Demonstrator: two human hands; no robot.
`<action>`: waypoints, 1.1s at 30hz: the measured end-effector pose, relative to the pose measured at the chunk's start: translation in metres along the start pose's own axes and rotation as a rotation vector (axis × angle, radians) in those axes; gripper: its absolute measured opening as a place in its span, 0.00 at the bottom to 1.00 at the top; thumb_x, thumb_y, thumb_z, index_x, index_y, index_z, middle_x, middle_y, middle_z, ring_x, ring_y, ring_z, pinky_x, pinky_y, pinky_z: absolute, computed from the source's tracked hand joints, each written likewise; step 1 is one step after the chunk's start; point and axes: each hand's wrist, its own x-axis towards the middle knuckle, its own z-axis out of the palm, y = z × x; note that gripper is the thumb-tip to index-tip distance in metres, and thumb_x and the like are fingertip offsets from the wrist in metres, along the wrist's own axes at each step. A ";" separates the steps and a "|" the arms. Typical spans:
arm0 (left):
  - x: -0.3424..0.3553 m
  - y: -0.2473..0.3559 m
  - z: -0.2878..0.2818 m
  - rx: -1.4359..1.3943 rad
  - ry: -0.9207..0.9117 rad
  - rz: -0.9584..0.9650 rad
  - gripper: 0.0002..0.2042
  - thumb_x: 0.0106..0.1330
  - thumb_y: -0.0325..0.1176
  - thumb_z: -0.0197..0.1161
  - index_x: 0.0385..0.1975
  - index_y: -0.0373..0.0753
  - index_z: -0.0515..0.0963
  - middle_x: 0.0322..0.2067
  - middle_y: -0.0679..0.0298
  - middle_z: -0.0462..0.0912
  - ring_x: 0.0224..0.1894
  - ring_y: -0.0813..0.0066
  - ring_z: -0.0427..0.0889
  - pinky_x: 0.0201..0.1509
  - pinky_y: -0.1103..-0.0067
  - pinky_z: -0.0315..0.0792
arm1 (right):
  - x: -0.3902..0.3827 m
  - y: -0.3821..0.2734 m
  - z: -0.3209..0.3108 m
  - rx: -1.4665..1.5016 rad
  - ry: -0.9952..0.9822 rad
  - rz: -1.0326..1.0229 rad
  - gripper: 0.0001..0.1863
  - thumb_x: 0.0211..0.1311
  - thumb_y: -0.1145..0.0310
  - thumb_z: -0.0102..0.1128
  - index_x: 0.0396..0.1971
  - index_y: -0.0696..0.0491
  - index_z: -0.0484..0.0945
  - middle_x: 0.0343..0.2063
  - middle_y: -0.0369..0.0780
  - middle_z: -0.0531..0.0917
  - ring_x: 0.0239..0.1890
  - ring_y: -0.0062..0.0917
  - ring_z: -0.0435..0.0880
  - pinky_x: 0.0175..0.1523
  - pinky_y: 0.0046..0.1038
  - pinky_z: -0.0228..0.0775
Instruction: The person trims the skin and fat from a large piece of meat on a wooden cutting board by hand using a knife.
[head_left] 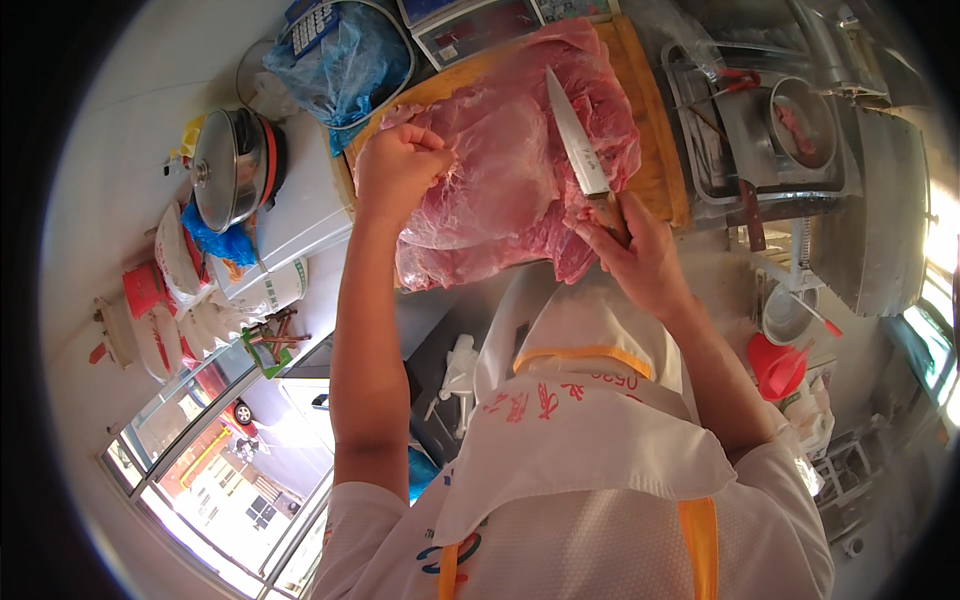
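A large slab of raw pink meat (480,175) lies across the wooden cutting board (663,196). At the meat's left side my left hand (398,170) has its fingers curled and pinched over pale sinew or fat, though exactly what lies between the fingertips is unclear. My right hand (630,255) is wrapped round the handle of a long knife (575,135) at the meat's lower right; the blade points away from me and lies over the meat, flat side up.
Blue plastic bags (340,70) and a scale (475,35) sit beyond the board. A lidded pot (225,170) stands left. Right are a steel sink (690,90) with a bowl (815,115) and another knife (752,215). My apron (590,440) fills the lower middle.
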 end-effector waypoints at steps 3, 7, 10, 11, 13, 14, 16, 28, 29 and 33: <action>0.003 -0.007 -0.011 -0.248 -0.122 -0.008 0.06 0.64 0.22 0.74 0.37 0.32 0.83 0.31 0.62 0.88 0.31 0.77 0.84 0.38 0.79 0.77 | 0.001 -0.019 -0.007 0.134 -0.180 0.137 0.13 0.75 0.66 0.70 0.47 0.58 0.78 0.28 0.41 0.82 0.28 0.22 0.84 0.35 0.30 0.74; -0.002 -0.005 -0.019 -0.360 -0.166 -0.064 0.06 0.63 0.21 0.73 0.37 0.32 0.83 0.33 0.61 0.88 0.33 0.76 0.84 0.41 0.80 0.77 | 0.002 -0.024 -0.005 0.200 -0.208 0.038 0.13 0.77 0.67 0.70 0.52 0.59 0.81 0.28 0.40 0.81 0.27 0.20 0.82 0.32 0.27 0.73; -0.001 -0.007 -0.021 -0.387 -0.185 -0.059 0.06 0.63 0.20 0.73 0.37 0.33 0.82 0.34 0.61 0.87 0.34 0.75 0.84 0.42 0.80 0.77 | 0.006 -0.005 0.003 0.027 -0.054 -0.234 0.16 0.76 0.67 0.71 0.56 0.59 0.82 0.32 0.42 0.85 0.32 0.25 0.86 0.35 0.30 0.77; -0.002 -0.007 -0.023 -0.387 -0.186 -0.053 0.06 0.64 0.20 0.73 0.36 0.33 0.82 0.33 0.62 0.87 0.34 0.75 0.84 0.42 0.79 0.77 | 0.007 -0.002 0.004 -0.027 0.000 -0.316 0.17 0.75 0.67 0.71 0.58 0.58 0.82 0.33 0.43 0.86 0.33 0.27 0.88 0.36 0.30 0.78; -0.004 -0.009 -0.024 -0.393 -0.187 -0.037 0.06 0.64 0.20 0.73 0.35 0.35 0.81 0.32 0.62 0.86 0.33 0.75 0.83 0.41 0.79 0.76 | 0.009 -0.006 0.002 -0.182 0.080 -0.374 0.16 0.75 0.65 0.70 0.55 0.54 0.83 0.37 0.43 0.87 0.35 0.39 0.89 0.36 0.35 0.80; -0.005 -0.012 -0.025 -0.398 -0.188 -0.028 0.07 0.65 0.20 0.73 0.35 0.36 0.80 0.32 0.63 0.85 0.33 0.75 0.83 0.41 0.79 0.76 | 0.010 -0.007 0.001 -0.260 0.120 -0.403 0.15 0.74 0.63 0.70 0.54 0.52 0.84 0.38 0.43 0.88 0.36 0.44 0.90 0.37 0.38 0.81; -0.009 -0.014 -0.025 -0.410 -0.178 -0.009 0.08 0.65 0.20 0.73 0.33 0.37 0.78 0.31 0.63 0.85 0.32 0.75 0.82 0.40 0.79 0.76 | 0.012 -0.005 0.000 -0.306 0.140 -0.432 0.17 0.72 0.62 0.71 0.56 0.51 0.83 0.39 0.42 0.87 0.36 0.44 0.89 0.36 0.40 0.81; -0.016 -0.014 -0.013 -0.408 -0.035 0.055 0.15 0.64 0.18 0.73 0.30 0.41 0.70 0.32 0.60 0.85 0.30 0.75 0.81 0.37 0.80 0.74 | 0.019 0.010 0.012 -0.382 0.179 -0.517 0.23 0.69 0.60 0.75 0.60 0.49 0.82 0.36 0.40 0.84 0.33 0.39 0.87 0.33 0.39 0.79; -0.018 -0.012 -0.010 -0.398 -0.018 0.056 0.16 0.64 0.18 0.74 0.29 0.41 0.70 0.32 0.60 0.85 0.30 0.75 0.81 0.37 0.80 0.73 | 0.020 0.011 0.014 -0.388 0.184 -0.519 0.23 0.69 0.60 0.75 0.61 0.49 0.82 0.36 0.39 0.84 0.33 0.39 0.87 0.33 0.39 0.79; -0.025 -0.010 -0.005 -0.387 0.044 0.067 0.17 0.63 0.18 0.74 0.27 0.42 0.69 0.32 0.60 0.85 0.30 0.76 0.80 0.37 0.80 0.73 | 0.018 0.005 0.023 -0.378 0.227 -0.535 0.24 0.67 0.65 0.77 0.60 0.53 0.83 0.37 0.40 0.84 0.32 0.39 0.86 0.34 0.38 0.78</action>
